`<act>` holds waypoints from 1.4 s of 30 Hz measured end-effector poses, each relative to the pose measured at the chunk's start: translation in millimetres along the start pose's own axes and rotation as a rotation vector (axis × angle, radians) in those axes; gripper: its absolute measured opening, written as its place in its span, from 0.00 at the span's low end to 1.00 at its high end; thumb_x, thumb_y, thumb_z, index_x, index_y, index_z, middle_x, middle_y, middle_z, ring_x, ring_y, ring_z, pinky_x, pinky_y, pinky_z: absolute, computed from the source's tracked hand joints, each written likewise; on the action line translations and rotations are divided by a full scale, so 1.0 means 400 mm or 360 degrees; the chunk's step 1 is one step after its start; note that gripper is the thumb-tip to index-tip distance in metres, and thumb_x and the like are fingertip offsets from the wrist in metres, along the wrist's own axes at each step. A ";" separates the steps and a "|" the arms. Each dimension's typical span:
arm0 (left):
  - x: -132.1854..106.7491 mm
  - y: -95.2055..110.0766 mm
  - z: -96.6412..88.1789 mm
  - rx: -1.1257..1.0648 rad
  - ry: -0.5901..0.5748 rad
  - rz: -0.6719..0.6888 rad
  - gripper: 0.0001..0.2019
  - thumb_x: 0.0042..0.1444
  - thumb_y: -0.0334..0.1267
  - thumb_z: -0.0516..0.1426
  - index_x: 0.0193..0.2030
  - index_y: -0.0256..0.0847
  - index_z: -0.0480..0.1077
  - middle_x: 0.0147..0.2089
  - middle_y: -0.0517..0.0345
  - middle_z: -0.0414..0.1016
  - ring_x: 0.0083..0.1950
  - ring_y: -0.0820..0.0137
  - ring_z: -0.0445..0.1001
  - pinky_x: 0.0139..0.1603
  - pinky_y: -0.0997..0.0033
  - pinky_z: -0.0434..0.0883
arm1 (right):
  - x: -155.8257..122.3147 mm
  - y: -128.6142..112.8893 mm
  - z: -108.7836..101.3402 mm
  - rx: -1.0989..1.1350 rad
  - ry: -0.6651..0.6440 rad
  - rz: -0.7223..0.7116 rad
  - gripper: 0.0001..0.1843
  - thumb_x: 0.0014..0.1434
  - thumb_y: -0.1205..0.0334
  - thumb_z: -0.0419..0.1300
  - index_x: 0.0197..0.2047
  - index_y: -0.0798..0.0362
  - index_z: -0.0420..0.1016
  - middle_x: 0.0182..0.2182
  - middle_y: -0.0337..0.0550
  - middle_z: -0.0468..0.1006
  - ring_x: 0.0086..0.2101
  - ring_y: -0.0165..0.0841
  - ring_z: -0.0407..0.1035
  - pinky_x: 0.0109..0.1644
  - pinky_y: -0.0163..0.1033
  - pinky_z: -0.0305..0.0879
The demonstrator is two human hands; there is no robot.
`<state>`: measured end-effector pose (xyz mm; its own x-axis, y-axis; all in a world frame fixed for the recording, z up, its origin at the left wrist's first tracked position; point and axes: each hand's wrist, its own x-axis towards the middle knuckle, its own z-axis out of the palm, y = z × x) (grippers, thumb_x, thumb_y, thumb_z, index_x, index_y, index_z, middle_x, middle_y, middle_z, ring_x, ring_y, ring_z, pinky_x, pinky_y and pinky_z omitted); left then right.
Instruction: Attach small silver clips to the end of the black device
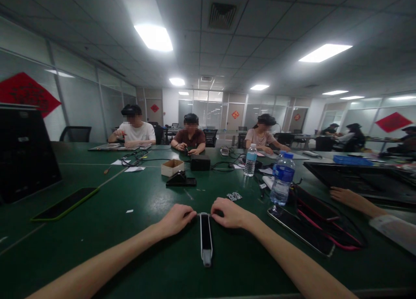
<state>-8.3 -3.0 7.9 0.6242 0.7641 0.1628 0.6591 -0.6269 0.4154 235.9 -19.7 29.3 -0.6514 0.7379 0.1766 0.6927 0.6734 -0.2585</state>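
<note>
A long narrow white-edged device with a dark face lies on the green table, pointing away from me. My left hand and my right hand sit at its far end, one on each side. Both have their fingers curled and pinched at the device's top edge. What the fingertips grip there is too small to make out.
A phone in a green case lies at left, a dark monitor behind it. Water bottles, phones, a cardboard box and cables lie ahead. Another person's hand rests at right. Three people sit across.
</note>
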 end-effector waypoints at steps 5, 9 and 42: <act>0.000 0.010 0.004 0.0096 0.0068 -0.0064 0.18 0.66 0.41 0.48 0.30 0.37 0.71 0.28 0.59 0.73 0.29 0.70 0.71 0.31 0.73 0.62 | 0.003 -0.002 0.005 -0.0042 0.0017 -0.0004 0.08 0.59 0.65 0.57 0.37 0.57 0.77 0.36 0.47 0.76 0.39 0.36 0.69 0.47 0.41 0.65; -0.003 -0.004 0.005 -0.0035 0.0015 -0.0010 0.17 0.66 0.43 0.48 0.33 0.37 0.72 0.30 0.59 0.75 0.31 0.70 0.73 0.33 0.74 0.64 | 0.005 0.006 0.013 -0.0039 0.0038 -0.0031 0.08 0.60 0.64 0.56 0.38 0.56 0.77 0.37 0.47 0.76 0.39 0.35 0.69 0.47 0.41 0.65; -0.009 -0.006 -0.010 0.0261 -0.0039 0.0291 0.13 0.65 0.39 0.50 0.43 0.40 0.75 0.39 0.54 0.78 0.38 0.67 0.74 0.40 0.70 0.67 | 0.003 0.002 0.006 -0.0008 -0.0024 -0.0010 0.09 0.61 0.62 0.56 0.38 0.55 0.76 0.36 0.45 0.75 0.38 0.34 0.68 0.45 0.41 0.64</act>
<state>-13.6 -3.6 9.8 0.7479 0.6331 0.1995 0.5923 -0.7722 0.2300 234.9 -18.2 26.9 -0.6606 0.7327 0.1638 0.6898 0.6784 -0.2528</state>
